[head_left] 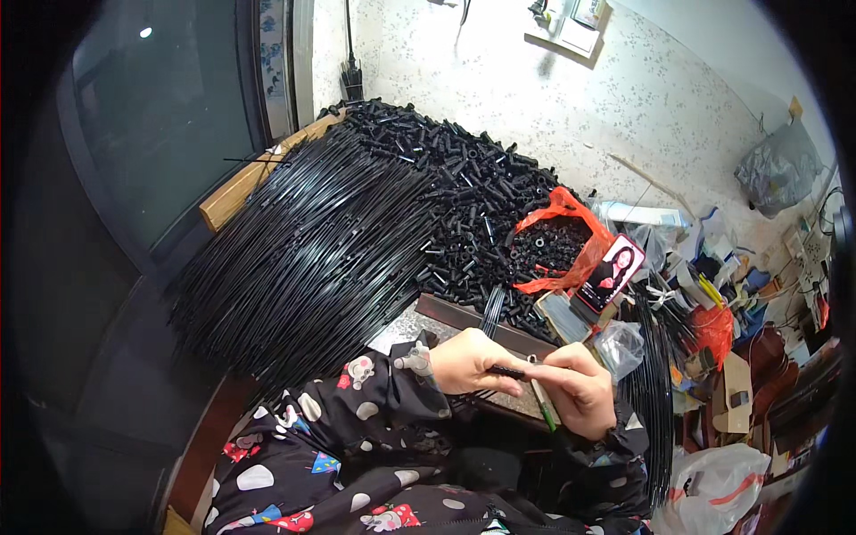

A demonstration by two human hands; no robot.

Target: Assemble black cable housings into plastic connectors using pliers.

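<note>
My left hand (473, 364) is closed, pinching a short dark stick-like piece (506, 371) between thumb and fingers. At the other end of that piece, my right hand (580, 390) has its thumb and fingertips pressed together; its grip there is partly hidden. A bundle of thin black rods (492, 310) reaches from behind my left hand toward the pile; whether the hand holds them I cannot tell. Below my right fingers lies a slim tool with a green end (546, 412), on the grey worktop (397, 328).
Long thin black rods (303, 259) are heaped at left, held by a wooden board (234, 198). Behind are short black tubular parts (473, 165). A red plastic bag (584, 209) holds small black parts, beside a propped phone (615, 275). Clutter and bags (718, 477) crowd the right.
</note>
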